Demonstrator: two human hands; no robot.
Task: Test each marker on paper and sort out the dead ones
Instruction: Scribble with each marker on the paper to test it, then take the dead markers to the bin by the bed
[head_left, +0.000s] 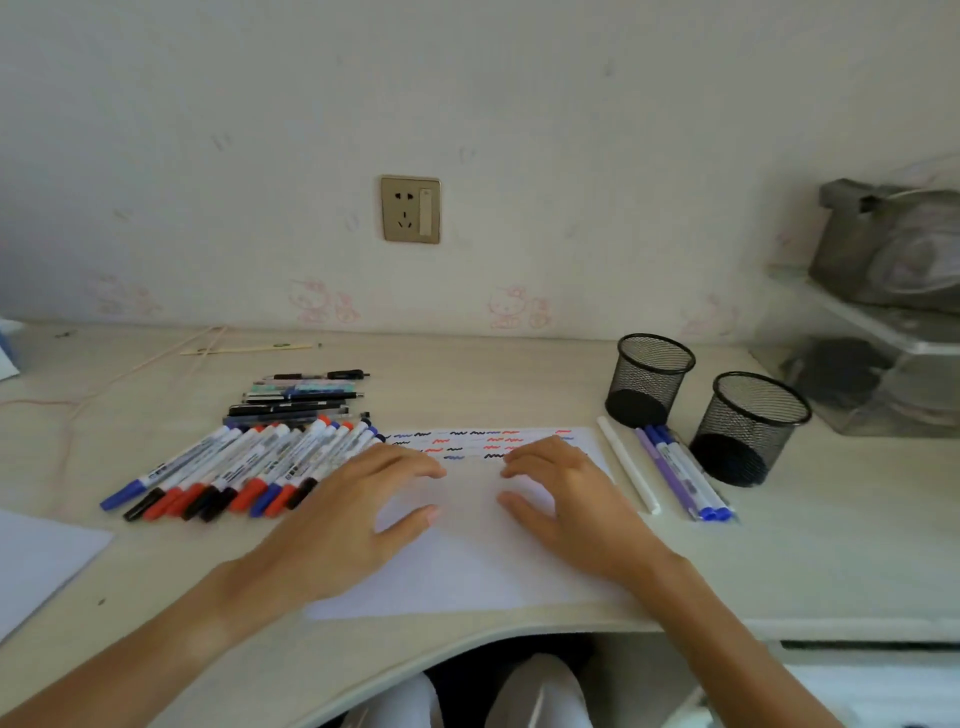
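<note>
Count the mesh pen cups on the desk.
2: both right of the paper. One mesh cup stands farther back near the wall; the other mesh cup sits nearer, beside the set-aside pens.

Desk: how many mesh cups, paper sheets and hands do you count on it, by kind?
Mesh cups: 2
Paper sheets: 2
Hands: 2
Total: 6
</note>
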